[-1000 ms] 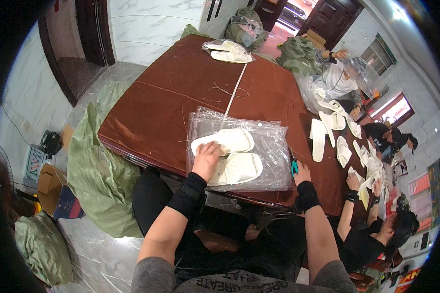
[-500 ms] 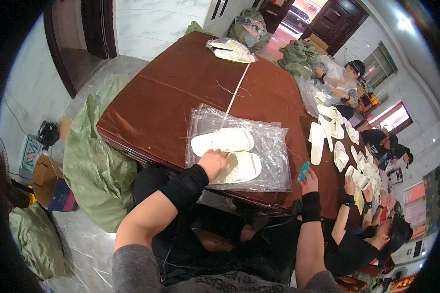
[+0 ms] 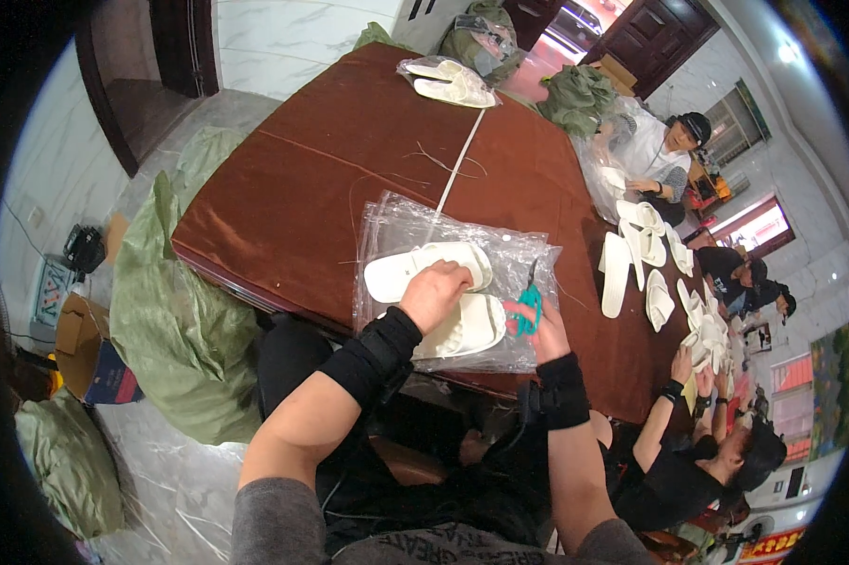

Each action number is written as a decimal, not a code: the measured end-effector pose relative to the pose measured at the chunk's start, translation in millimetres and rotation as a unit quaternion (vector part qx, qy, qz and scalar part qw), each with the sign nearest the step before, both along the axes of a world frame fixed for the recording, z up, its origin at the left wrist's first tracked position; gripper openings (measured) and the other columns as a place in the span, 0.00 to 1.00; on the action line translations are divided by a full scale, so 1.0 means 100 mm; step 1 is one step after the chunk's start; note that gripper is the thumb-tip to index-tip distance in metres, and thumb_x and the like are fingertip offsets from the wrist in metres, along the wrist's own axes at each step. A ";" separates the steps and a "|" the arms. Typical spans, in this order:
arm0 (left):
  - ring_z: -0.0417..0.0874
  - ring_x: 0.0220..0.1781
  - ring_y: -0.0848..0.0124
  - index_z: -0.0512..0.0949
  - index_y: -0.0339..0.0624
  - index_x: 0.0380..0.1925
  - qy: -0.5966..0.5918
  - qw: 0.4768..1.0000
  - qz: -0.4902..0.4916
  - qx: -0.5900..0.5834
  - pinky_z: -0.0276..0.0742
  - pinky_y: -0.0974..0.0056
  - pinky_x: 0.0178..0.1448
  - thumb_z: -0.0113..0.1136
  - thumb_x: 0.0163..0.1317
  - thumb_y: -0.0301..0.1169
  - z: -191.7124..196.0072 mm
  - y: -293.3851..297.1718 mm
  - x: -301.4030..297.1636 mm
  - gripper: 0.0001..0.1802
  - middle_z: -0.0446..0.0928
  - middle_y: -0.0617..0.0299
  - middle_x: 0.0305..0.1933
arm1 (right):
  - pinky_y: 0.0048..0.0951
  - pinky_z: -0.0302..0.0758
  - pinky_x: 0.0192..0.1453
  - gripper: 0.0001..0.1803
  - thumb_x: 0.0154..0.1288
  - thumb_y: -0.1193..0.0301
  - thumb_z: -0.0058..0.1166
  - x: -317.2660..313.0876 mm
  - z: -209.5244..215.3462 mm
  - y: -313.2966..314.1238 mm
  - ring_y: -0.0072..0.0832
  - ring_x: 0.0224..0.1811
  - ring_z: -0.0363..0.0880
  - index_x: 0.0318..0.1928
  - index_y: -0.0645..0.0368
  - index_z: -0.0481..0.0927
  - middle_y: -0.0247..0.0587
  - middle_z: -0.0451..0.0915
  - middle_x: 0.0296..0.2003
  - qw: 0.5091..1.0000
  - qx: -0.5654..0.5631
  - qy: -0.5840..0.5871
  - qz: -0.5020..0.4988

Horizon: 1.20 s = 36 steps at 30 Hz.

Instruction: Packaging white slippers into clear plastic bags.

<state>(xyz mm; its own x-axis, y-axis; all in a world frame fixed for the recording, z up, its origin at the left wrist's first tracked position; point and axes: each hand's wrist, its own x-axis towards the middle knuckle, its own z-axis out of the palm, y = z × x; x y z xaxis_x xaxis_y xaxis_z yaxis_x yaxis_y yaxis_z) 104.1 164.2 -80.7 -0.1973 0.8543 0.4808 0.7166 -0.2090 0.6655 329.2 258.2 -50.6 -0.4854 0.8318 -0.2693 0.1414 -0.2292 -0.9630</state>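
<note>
A pair of white slippers lies on a stack of clear plastic bags at the near edge of the table. My left hand reaches over them, its curled fingers closed at the strap of the upper slipper. The lower slipper is partly hidden by this hand. To the right, my right hand grips small scissors with teal handles. Their dark tip points away from me above the bags, apart from the slippers.
Beneath everything is a brown cloth-covered table. A bagged slipper pair lies at its far end, and loose slippers along the right. Co-workers sit there; one co-worker's hand touches slippers. A green sack stands left.
My right hand has brought the scissors left, from beside the bags to over them. My left hand has shifted right and farther away, from the lower slipper to the upper one's strap.
</note>
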 end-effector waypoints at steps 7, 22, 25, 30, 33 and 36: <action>0.68 0.65 0.65 0.78 0.44 0.44 0.197 0.978 -0.071 0.001 0.58 0.52 0.69 0.53 0.56 0.30 -0.25 0.28 0.13 0.15 0.76 0.62 0.54 | 0.42 0.75 0.46 0.35 0.67 0.39 0.41 -0.17 0.19 -0.25 0.37 0.40 0.77 0.51 0.62 0.72 0.54 0.77 0.45 0.936 -0.289 0.193 0.050; 0.68 0.65 0.62 0.74 0.43 0.51 0.189 0.979 -0.027 -0.066 0.54 0.49 0.71 0.50 0.56 0.28 -0.24 0.49 0.28 0.20 0.75 0.57 0.53 | 0.34 0.70 0.47 0.37 0.66 0.40 0.43 -0.16 -0.02 -0.40 0.32 0.38 0.72 0.54 0.64 0.69 0.43 0.73 0.40 0.886 -0.378 0.267 0.005; 0.69 0.64 0.62 0.74 0.43 0.52 0.194 0.979 -0.025 -0.062 0.54 0.49 0.71 0.50 0.57 0.28 -0.25 0.49 0.26 0.20 0.75 0.58 0.52 | 0.31 0.68 0.45 0.38 0.66 0.40 0.44 -0.14 0.00 -0.41 0.30 0.37 0.70 0.56 0.64 0.67 0.41 0.71 0.40 0.890 -0.371 0.266 0.017; 0.70 0.62 0.62 0.75 0.42 0.46 0.182 0.983 -0.010 -0.012 0.56 0.49 0.69 0.50 0.57 0.31 -0.29 0.49 0.25 0.16 0.78 0.57 0.48 | 0.34 0.72 0.44 0.35 0.67 0.40 0.43 -0.14 -0.05 -0.26 0.30 0.36 0.74 0.52 0.63 0.71 0.42 0.75 0.38 0.886 -0.377 0.271 0.018; 0.70 0.63 0.62 0.73 0.43 0.52 0.189 0.981 -0.025 -0.039 0.56 0.50 0.69 0.50 0.57 0.27 -0.29 0.48 0.25 0.21 0.76 0.57 0.51 | 0.32 0.68 0.44 0.36 0.68 0.41 0.41 -0.16 -0.07 -0.21 0.30 0.37 0.70 0.56 0.63 0.67 0.42 0.72 0.40 0.882 -0.388 0.263 0.043; 0.70 0.62 0.62 0.74 0.44 0.52 0.157 0.987 -0.034 -0.019 0.56 0.50 0.69 0.51 0.56 0.27 -0.30 0.49 0.25 0.21 0.78 0.57 0.49 | 0.33 0.69 0.41 0.34 0.68 0.41 0.41 -0.17 -0.07 -0.21 0.29 0.36 0.70 0.57 0.61 0.67 0.40 0.72 0.38 0.926 -0.312 0.211 -0.007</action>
<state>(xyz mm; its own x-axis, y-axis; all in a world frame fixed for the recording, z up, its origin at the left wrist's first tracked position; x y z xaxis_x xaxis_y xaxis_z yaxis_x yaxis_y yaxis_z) 128.9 212.8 -110.2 0.0154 0.8787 0.4771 0.8738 -0.2438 0.4208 311.7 237.6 -57.3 -0.6466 0.5851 -0.4894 -0.2249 -0.7593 -0.6106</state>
